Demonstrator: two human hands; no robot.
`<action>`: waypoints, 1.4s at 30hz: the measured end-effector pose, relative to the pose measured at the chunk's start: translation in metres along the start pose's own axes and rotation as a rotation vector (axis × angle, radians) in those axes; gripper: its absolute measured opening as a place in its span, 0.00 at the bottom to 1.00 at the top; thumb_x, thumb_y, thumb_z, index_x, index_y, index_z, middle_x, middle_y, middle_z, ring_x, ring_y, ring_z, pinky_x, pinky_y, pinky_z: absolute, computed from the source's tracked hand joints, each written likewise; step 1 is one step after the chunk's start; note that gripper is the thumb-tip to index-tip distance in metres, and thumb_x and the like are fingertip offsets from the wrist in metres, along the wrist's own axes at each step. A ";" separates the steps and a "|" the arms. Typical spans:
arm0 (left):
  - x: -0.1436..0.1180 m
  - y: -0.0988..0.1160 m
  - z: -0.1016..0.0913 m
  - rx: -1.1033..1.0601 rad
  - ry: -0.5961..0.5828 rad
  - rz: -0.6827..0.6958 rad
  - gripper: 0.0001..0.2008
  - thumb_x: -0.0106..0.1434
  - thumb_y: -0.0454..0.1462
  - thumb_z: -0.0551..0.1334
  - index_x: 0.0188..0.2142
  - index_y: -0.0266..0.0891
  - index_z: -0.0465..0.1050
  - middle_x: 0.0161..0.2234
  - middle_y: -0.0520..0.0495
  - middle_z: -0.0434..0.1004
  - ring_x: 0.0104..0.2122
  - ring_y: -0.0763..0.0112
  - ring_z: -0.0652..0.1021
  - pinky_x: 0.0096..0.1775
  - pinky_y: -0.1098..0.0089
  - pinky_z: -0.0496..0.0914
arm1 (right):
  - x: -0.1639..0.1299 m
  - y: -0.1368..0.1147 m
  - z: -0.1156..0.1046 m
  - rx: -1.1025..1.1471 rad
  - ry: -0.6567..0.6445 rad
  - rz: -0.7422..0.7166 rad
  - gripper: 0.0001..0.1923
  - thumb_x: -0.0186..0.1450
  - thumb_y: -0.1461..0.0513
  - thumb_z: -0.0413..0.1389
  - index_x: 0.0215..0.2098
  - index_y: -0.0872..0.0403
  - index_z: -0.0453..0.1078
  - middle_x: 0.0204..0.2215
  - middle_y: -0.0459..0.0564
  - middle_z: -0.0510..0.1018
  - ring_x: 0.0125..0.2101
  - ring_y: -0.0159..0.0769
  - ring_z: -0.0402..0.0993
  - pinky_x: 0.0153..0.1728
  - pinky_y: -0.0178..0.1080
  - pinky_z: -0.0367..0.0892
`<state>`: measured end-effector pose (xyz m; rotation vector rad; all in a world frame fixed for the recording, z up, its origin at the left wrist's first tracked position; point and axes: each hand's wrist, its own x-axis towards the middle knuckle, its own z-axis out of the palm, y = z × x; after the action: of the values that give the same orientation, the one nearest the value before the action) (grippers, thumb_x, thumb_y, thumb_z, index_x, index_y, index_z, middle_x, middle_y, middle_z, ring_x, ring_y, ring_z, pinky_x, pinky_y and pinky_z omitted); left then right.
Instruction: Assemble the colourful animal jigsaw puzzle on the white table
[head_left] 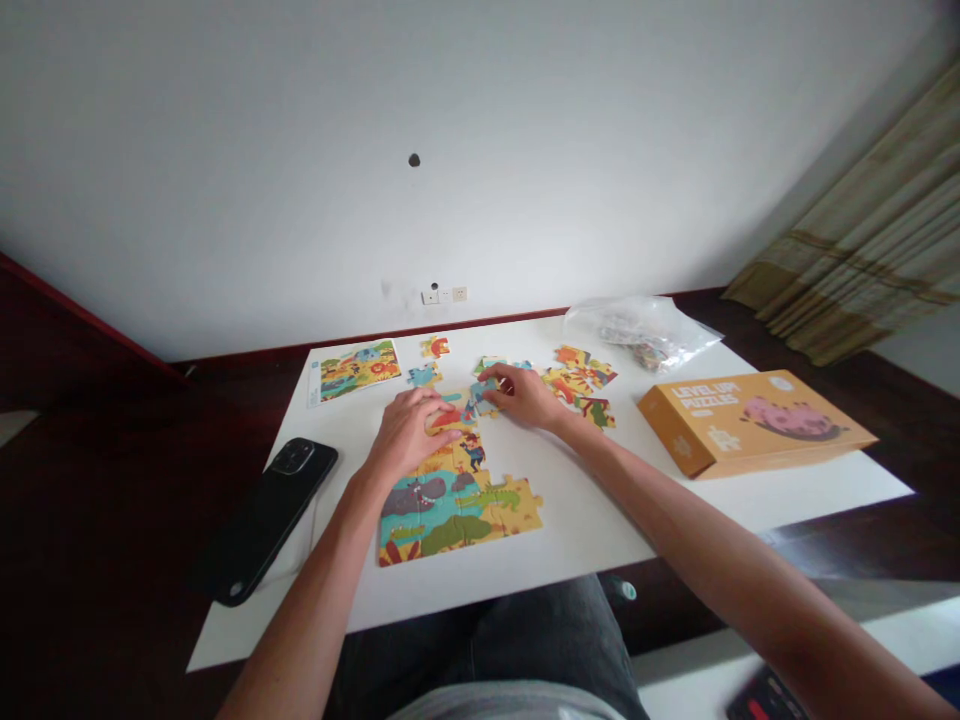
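A partly joined jigsaw puzzle [450, 500] with a hippo and a crocodile lies on the white table in front of me. My left hand [409, 430] rests on its upper left part, fingers apart and laid over the pieces. At the puzzle's upper right edge, my right hand [527, 398] pinches a blue puzzle piece [484, 394] between thumb and fingers. Its fingertips partly hide that piece, so I cannot tell whether it is joined. Loose pieces [581, 375] lie beyond and right of this hand. Another blue piece [424, 375] and an orange-red piece [435, 346] sit farther back.
A picture card [356, 370] lies at the back left, and a black phone [277, 520] with a cable is at the left edge. To the right stands an orange puzzle box [757, 420]. Behind it is a clear plastic bag [637, 330] with contents. A wall rises behind the table.
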<state>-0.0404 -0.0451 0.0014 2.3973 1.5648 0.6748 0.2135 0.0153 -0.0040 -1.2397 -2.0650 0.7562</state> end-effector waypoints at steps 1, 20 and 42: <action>0.000 -0.001 0.000 -0.001 -0.003 -0.001 0.17 0.61 0.47 0.74 0.47 0.47 0.81 0.53 0.45 0.77 0.55 0.53 0.76 0.59 0.53 0.69 | 0.000 -0.001 0.000 -0.013 0.015 0.014 0.13 0.66 0.60 0.62 0.49 0.54 0.78 0.24 0.42 0.73 0.25 0.31 0.67 0.30 0.33 0.59; 0.000 -0.002 0.001 0.020 0.001 0.001 0.18 0.61 0.49 0.74 0.48 0.48 0.80 0.53 0.46 0.78 0.55 0.53 0.76 0.59 0.52 0.69 | -0.003 -0.015 0.007 -0.294 -0.013 -0.008 0.10 0.69 0.61 0.62 0.47 0.53 0.81 0.39 0.52 0.78 0.36 0.36 0.75 0.44 0.37 0.66; 0.000 0.006 0.001 0.028 0.020 0.014 0.16 0.63 0.47 0.73 0.47 0.46 0.79 0.51 0.45 0.77 0.53 0.53 0.76 0.58 0.53 0.69 | -0.005 -0.014 -0.023 -0.257 -0.180 -0.180 0.24 0.61 0.60 0.68 0.55 0.51 0.75 0.45 0.52 0.80 0.37 0.38 0.75 0.42 0.39 0.68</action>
<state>-0.0357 -0.0476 0.0030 2.4314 1.5767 0.6868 0.2247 0.0085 0.0204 -1.1316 -2.4447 0.5492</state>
